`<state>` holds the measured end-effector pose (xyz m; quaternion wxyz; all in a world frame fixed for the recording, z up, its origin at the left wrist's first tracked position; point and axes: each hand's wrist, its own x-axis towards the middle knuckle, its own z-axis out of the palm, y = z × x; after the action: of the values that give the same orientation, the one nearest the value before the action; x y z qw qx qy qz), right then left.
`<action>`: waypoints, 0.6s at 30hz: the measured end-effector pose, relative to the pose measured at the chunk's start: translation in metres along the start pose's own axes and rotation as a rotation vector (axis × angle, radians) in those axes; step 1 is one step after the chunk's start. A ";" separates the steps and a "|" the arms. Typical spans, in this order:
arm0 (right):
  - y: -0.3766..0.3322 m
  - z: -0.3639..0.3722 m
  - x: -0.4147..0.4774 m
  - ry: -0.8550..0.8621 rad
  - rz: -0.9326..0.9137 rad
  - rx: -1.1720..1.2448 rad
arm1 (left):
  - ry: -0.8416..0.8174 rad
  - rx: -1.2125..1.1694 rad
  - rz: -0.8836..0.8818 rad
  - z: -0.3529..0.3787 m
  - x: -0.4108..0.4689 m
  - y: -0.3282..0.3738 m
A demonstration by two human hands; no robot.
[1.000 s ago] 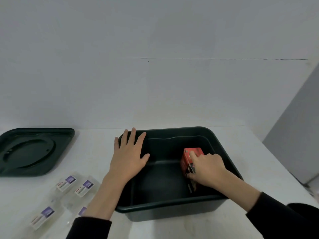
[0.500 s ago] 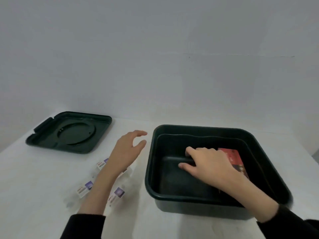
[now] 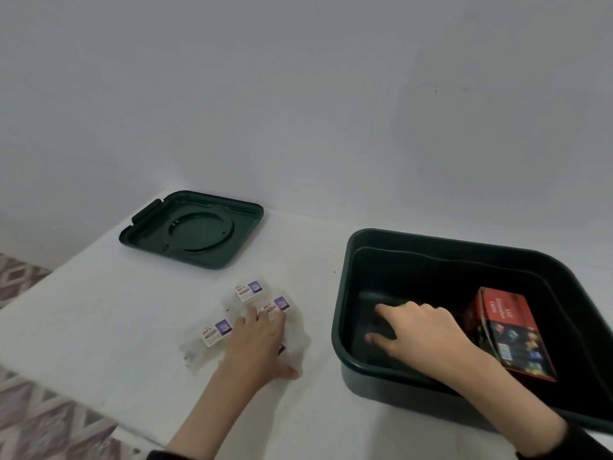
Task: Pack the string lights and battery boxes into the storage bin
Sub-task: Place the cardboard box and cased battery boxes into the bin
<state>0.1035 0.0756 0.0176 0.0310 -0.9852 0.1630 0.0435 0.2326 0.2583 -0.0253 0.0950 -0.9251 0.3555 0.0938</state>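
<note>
Packs [image 3: 247, 322]: clear, labelled, clustered on table [image 3: 99, 310] left of bin [image 3: 345, 293]. Left hand [image 3: 257, 343] spread flat on them. We judge them light, slippery; grip by edges. Right hand [image 3: 418, 330] loosely spread inside bin, beside red box [image 3: 510, 327].

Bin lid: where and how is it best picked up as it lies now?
Grip the lid by its raised rim, coming from the near right edge. It lies flat on the table, apart from everything else, and that edge faces the person. The left hand is closest.
</note>
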 end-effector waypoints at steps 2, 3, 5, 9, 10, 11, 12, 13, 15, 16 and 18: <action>0.001 0.001 0.000 -0.013 0.001 -0.011 | 0.031 0.066 0.012 0.003 0.000 0.001; 0.001 0.001 0.000 -0.013 -0.002 -0.017 | 0.036 0.077 0.016 0.004 0.000 0.001; 0.001 -0.001 -0.002 0.005 0.003 -0.004 | 0.023 0.044 0.010 0.001 -0.002 0.000; 0.000 -0.012 -0.001 0.185 0.021 0.251 | 0.252 -0.200 -0.009 -0.042 -0.010 -0.011; 0.000 -0.017 -0.002 0.262 0.015 0.386 | 0.356 -0.299 0.028 -0.058 -0.012 -0.014; 0.000 -0.024 -0.002 0.345 -0.004 0.533 | 0.449 -0.390 0.086 -0.075 -0.015 -0.015; 0.000 -0.031 -0.004 0.429 -0.041 0.667 | 0.513 -0.444 0.156 -0.090 -0.018 -0.013; 0.002 -0.040 -0.006 0.481 -0.098 0.749 | 0.552 -0.451 0.237 -0.103 -0.020 -0.007; 0.004 -0.055 -0.012 0.482 -0.270 0.731 | 0.558 -0.441 0.381 -0.118 -0.020 0.011; 0.006 -0.058 -0.014 0.457 -0.334 0.643 | 0.552 -0.462 0.437 -0.120 -0.018 0.022; 0.011 -0.056 -0.014 0.435 -0.357 0.463 | 0.538 -0.553 0.505 -0.119 -0.014 0.040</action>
<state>0.0907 0.0656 0.0746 0.2249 -0.9512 -0.0032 -0.2114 0.2085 0.2091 0.0886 -0.2769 -0.7916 0.5434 -0.0378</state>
